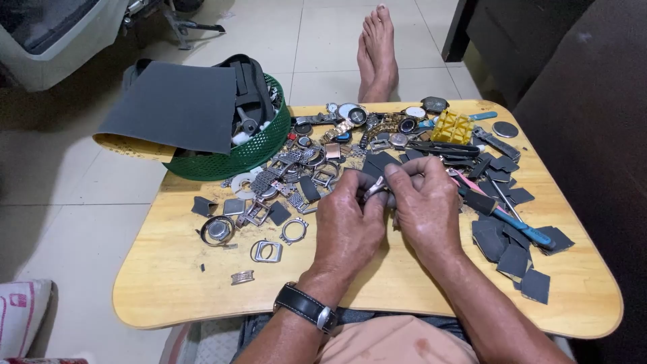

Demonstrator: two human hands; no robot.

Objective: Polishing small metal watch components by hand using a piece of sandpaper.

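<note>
Small silver metal watch part (375,188), partly hidden, is pinched between the fingertips of both hands above the table (168,283).

Pale tiled floor (60,195), low wooden table (168,283) in the middle, dark furniture (579,101) at right, soft daylight

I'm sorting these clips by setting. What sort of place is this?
Probably a home watch-repair spot on a tiled floor, not a shop bench. A low wooden table is strewn with watch cases and bracelet parts, a green basket holds sandpaper sheets, and the person's bare feet stretch past the table.
</note>
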